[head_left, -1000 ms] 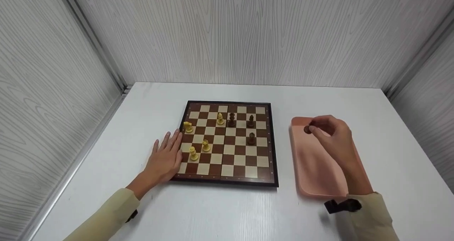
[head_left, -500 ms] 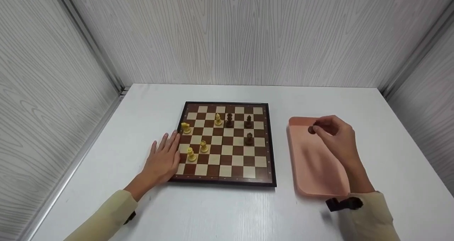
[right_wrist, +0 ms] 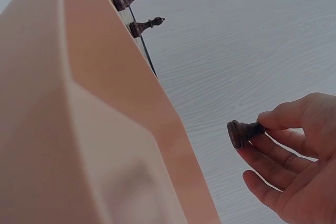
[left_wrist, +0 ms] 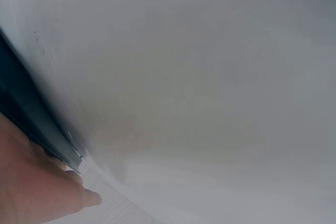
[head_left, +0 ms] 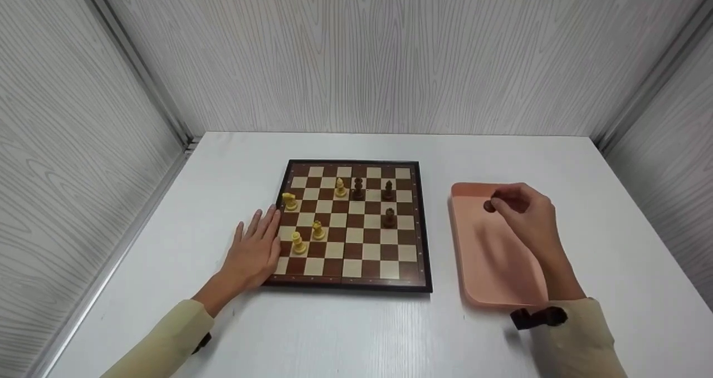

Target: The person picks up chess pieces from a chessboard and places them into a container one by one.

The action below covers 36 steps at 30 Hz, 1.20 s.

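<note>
My right hand (head_left: 526, 214) pinches a dark brown chess piece (right_wrist: 242, 132) between thumb and fingers, its round base turned outward. It hangs above the far end of the pink tray (head_left: 459, 244); the piece's top is hidden in the fingers. My left hand (head_left: 250, 255) lies with fingers extended along the left edge of the chessboard (head_left: 362, 269). On the board stand a yellow knight (head_left: 289, 201), a yellow bishop (head_left: 340, 187) and two other yellow pieces, one crowned (head_left: 318, 230). Three dark pieces stand there too: a tall one (head_left: 358, 189), a bishop (head_left: 388, 190) and one nearer (head_left: 389, 218).
Board and tray lie side by side on a white table (head_left: 356, 333), a narrow strip of tabletop between them. Grey wood-grain panels (head_left: 356, 55) rise behind and at both sides. The tray's raised wall (right_wrist: 121, 77) fills much of the right wrist view.
My right hand, with the dark chess piece, has shifted slightly right over the tray. My left hand keeps its place at the board's edge. The head view has moved a little.
</note>
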{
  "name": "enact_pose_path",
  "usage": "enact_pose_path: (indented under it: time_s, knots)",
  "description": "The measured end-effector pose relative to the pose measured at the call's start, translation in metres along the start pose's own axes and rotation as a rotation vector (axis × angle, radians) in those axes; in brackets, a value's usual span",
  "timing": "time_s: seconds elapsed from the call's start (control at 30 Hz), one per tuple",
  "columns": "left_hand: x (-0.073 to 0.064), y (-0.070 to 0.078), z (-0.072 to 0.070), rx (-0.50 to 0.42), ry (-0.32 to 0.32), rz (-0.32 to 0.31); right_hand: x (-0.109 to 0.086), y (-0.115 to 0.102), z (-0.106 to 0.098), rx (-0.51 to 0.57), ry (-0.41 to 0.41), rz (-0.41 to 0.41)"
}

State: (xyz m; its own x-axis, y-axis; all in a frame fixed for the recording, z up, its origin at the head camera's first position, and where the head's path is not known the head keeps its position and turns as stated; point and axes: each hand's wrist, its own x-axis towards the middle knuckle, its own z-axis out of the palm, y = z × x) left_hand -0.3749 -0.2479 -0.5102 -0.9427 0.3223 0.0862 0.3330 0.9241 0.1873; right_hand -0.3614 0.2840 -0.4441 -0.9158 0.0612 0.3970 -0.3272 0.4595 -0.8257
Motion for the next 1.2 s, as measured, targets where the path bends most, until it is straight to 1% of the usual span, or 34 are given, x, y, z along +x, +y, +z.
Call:
enact_pose_path:
  time_s: [0.2,0.3,0.43,0.53,0.6,0.8,0.97,1.07,1.2]
  knots:
    - [-0.001,0.0,0.0,0.006,0.011,0.001,0.0,-0.003,0.0,-0.082,0.063,0.006]
    - [-0.001,0.001,-0.001,-0.002,0.032,0.009,0.0,-0.006,0.0,-0.059,0.055,0.011]
    - [-0.002,0.001,-0.001,-0.005,0.047,0.014,-0.002,-0.019,0.0,-0.027,0.028,0.018]
    - [-0.002,0.0,-0.001,0.003,0.035,0.01,-0.003,-0.026,0.001,-0.013,0.018,0.016]
    - [-0.002,0.0,-0.001,0.001,0.022,0.009,-0.003,-0.025,0.003,-0.013,0.014,0.013]
    - [-0.001,-0.001,-0.001,-0.004,-0.002,0.004,-0.001,-0.008,0.006,-0.045,0.016,-0.004]
    - [-0.001,0.001,-0.001,-0.002,-0.009,-0.001,-0.001,-0.006,0.009,-0.072,0.005,-0.01]
    - [-0.001,0.001,-0.001,-0.007,-0.005,-0.002,0.001,-0.007,0.013,-0.047,0.009,-0.043]
    - [-0.001,0.0,-0.001,-0.015,-0.002,-0.003,0.002,-0.013,0.021,-0.008,0.026,-0.11]
